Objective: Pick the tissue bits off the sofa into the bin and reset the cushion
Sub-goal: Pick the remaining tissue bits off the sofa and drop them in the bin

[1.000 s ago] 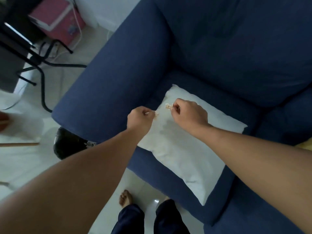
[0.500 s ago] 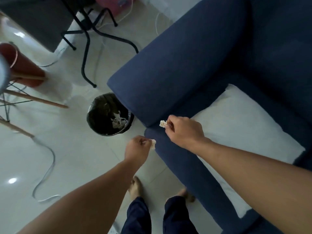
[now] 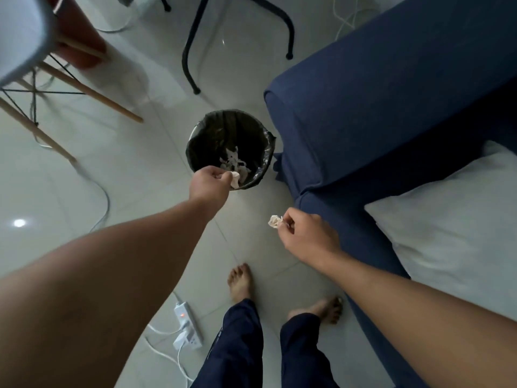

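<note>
Over the bin (image 3: 195, 152), beside the sofa (image 3: 363, 107) arm, the left hand (image 3: 208, 184) now hangs with its grip pinched on a tissue bit (image 3: 234, 179); a second ago both hands were at the cushion (image 3: 461, 225). Nearer the sofa than the bin, the right hand (image 3: 307, 236) pinches another bit (image 3: 275, 221), short of the rim. Dropping looks imminent; the cushion waits unreset.
</note>
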Demonstrator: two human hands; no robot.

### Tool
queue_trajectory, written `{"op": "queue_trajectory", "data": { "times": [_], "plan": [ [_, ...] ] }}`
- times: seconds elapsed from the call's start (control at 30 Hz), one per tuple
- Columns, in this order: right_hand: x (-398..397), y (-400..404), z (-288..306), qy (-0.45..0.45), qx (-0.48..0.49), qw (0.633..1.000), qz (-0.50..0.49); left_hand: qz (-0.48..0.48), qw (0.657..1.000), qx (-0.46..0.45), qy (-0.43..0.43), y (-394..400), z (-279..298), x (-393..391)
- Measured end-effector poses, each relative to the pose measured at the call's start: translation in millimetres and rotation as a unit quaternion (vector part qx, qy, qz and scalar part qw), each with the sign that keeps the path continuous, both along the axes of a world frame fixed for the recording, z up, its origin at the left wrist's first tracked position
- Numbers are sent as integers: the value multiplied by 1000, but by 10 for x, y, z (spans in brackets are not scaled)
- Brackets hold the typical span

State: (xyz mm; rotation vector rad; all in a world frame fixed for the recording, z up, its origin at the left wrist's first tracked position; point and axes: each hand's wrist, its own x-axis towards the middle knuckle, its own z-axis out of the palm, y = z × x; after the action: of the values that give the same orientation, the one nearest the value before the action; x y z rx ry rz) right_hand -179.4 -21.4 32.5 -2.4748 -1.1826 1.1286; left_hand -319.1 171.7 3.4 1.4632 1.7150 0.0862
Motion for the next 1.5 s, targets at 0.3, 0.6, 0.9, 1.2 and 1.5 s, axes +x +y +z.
{"op": "queue_trajectory", "data": {
  "times": [0.3,0.6,0.9,1.2,1.5],
  "plan": [
    [-164,426,-151,-10,-39,998,-43,63,997,-3,-54,674,-110,-171],
    [-262,1135,-142,-23,-22,999,-38,-55,995,85,1,816,-93,-481],
    [-248,1789,-12,-110,13,994,-14,-204,968,98,106,773,-163,-884],
    [-314,2087,-86,-44,-82,992,82,-193,972,82,109,726,-210,-956],
    [-438,1554,-380,-11,-176,976,125,-215,966,71,125,602,-237,-1045]
  ]
}}
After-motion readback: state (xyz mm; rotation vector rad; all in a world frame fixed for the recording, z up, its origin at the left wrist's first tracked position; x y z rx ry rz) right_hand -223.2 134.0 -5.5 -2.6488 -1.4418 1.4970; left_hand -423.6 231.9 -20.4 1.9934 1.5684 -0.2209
